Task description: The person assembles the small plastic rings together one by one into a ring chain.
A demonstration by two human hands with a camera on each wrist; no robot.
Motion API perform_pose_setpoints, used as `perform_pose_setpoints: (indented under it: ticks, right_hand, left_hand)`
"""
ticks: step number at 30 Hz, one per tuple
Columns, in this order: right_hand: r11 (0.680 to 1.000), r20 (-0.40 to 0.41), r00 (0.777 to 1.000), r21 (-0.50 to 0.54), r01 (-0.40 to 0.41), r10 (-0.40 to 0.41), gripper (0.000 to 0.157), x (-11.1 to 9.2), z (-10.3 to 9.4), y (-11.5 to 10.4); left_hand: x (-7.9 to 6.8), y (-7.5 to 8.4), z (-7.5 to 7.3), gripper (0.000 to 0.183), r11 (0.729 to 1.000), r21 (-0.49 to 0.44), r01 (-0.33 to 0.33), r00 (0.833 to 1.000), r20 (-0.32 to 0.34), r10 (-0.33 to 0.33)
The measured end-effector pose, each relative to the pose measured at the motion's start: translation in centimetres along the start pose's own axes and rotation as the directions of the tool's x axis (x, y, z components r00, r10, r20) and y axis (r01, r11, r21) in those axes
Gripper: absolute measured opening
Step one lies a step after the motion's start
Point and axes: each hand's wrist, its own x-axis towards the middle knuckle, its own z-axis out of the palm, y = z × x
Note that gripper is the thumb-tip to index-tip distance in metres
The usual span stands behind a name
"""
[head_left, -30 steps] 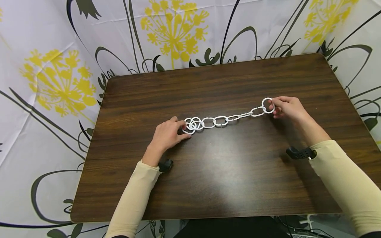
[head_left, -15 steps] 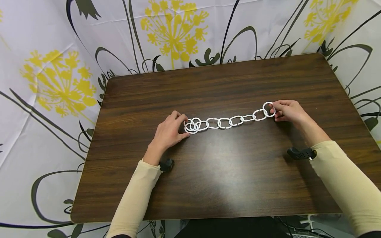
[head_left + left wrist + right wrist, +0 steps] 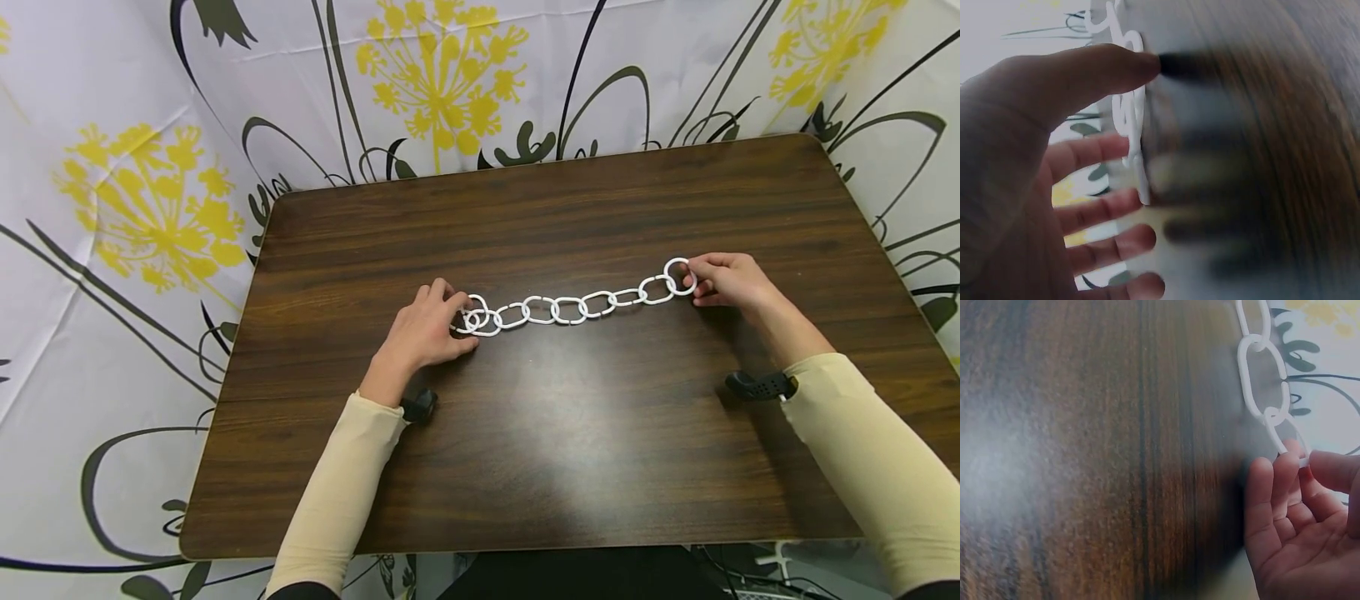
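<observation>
A white plastic chain (image 3: 553,312) of oval links stretches between my two hands. My right hand (image 3: 731,277) pinches its end link between thumb and fingers, and the right wrist view shows that link (image 3: 1302,461) at the fingertips. At the other end, a few links overlap beside my left hand (image 3: 420,333). Its fingers are spread and loosely bent, with the index and middle fingertips against the links. In the left wrist view the thumb (image 3: 1104,65) crosses in front of the bunched chain (image 3: 1140,103), hiding part of it.
The chain lies on a dark brown wooden table (image 3: 585,450). A white cloth (image 3: 292,75) with yellow flowers hangs behind the table and along its sides. Cables (image 3: 757,575) show below the front edge at the right.
The chain's middle links have spread into a looser line. At the left end, the overlapped links have shifted leftward, under my left hand's fingers. My right hand has come slightly nearer, still pinching its link.
</observation>
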Motion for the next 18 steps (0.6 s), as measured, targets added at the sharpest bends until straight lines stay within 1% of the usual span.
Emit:
perform_pose_setpoints:
  ticks: [3, 7, 12, 15, 18]
  right_hand:
    - [0.998, -0.010, 1.000, -0.055, 0.010, -0.011, 0.029, 0.2, -0.1, 0.0]
    - [0.991, -0.034, 0.999, -0.130, 0.025, -0.029, 0.038, 0.3, -0.5, 0.0]
    - [0.981, -0.048, 0.998, -0.188, 0.038, -0.048, 0.038, 0.4, -0.9, 0.2]
    - [0.972, -0.058, 0.997, -0.233, 0.044, -0.060, 0.040, 0.4, -1.0, 0.3]
    - [0.954, -0.072, 0.994, -0.295, 0.052, -0.076, 0.042, 0.4, -1.2, 0.4]
  left_hand:
    - [-0.4, -0.5, -0.1, 0.060, 0.998, 0.003, 0.062, 0.998, -0.015, -0.062]
    - [-1.1, -1.3, -0.3, 0.063, 0.992, 0.004, 0.123, 0.992, -0.030, -0.122]
    - [-2.2, -2.1, -0.7, 0.064, 0.983, -0.018, 0.182, 0.983, -0.026, -0.182]
    - [-2.9, -2.5, -0.9, 0.061, 0.977, -0.046, 0.208, 0.977, -0.026, -0.209]
    - [-3.3, -2.9, -1.1, 0.057, 0.974, -0.099, 0.203, 0.978, -0.029, -0.207]
